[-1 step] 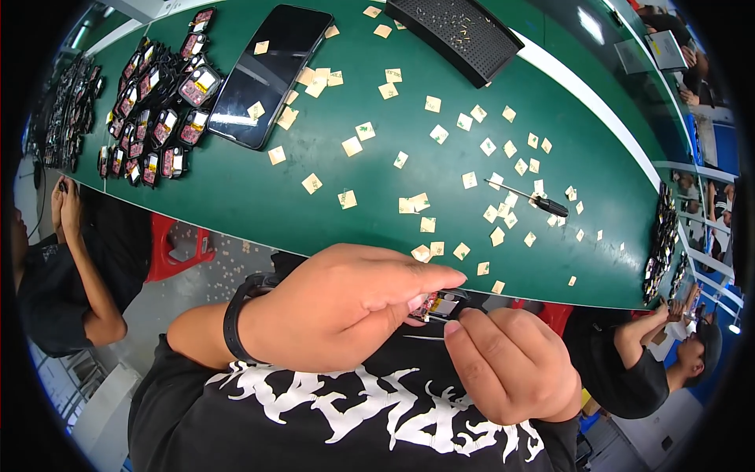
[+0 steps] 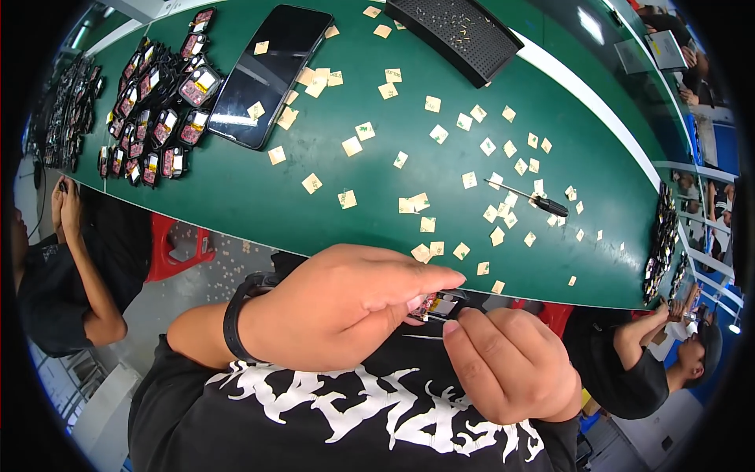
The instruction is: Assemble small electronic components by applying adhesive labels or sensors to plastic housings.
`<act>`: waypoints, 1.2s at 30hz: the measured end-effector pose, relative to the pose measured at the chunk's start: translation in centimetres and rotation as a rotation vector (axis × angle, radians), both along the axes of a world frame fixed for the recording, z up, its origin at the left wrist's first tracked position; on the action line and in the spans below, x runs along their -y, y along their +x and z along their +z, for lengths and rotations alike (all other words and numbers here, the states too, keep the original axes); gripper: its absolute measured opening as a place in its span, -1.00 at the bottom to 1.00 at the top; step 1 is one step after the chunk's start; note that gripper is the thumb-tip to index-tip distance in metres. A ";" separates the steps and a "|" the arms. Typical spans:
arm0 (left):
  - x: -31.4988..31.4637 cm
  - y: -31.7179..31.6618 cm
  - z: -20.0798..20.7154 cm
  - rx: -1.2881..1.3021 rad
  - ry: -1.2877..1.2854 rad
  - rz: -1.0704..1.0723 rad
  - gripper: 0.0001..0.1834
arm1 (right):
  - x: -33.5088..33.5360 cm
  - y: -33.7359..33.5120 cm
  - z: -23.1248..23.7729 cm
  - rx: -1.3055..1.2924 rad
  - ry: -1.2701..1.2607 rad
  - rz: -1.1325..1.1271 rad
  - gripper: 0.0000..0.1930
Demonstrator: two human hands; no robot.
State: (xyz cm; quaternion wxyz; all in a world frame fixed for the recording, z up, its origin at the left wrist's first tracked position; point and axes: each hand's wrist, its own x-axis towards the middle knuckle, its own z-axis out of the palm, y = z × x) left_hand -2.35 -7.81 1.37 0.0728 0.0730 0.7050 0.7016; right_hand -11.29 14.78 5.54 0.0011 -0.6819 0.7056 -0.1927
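Note:
Above my lap, just off the table's near edge, my left hand (image 2: 346, 307) is closed around a small black-cased device (image 2: 447, 304) with a red circuit board showing. Its stretched fingers cover much of that device. My right hand (image 2: 511, 366) is on the other side of the device, fingertips pinched together close to it. From that pinch a thin pale metal tool (image 2: 423, 337) points left, below the device. Most of the tool is hidden by the fingers, so its kind does not show.
Many small cream paper squares (image 2: 351, 146) lie scattered over the green table (image 2: 236, 181). A screwdriver (image 2: 550, 206) rests at the right. Farther back are a black phone-like slab (image 2: 271, 75), a black tray of tiny parts (image 2: 456, 35) and piled similar devices (image 2: 161, 118). People sit on both sides.

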 end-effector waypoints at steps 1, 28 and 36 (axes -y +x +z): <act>0.1 0.0 -0.1 0.001 -0.002 0.001 -0.60 | 0.0 0.1 0.0 -0.019 0.012 -0.004 -0.78; 0.5 0.8 0.3 0.078 -0.097 0.000 -0.40 | 0.3 2.4 0.1 0.071 -0.014 -0.266 -0.61; 0.4 0.4 0.3 0.061 -0.108 -0.035 -0.43 | 0.4 2.0 0.2 -0.027 0.050 -0.210 -0.73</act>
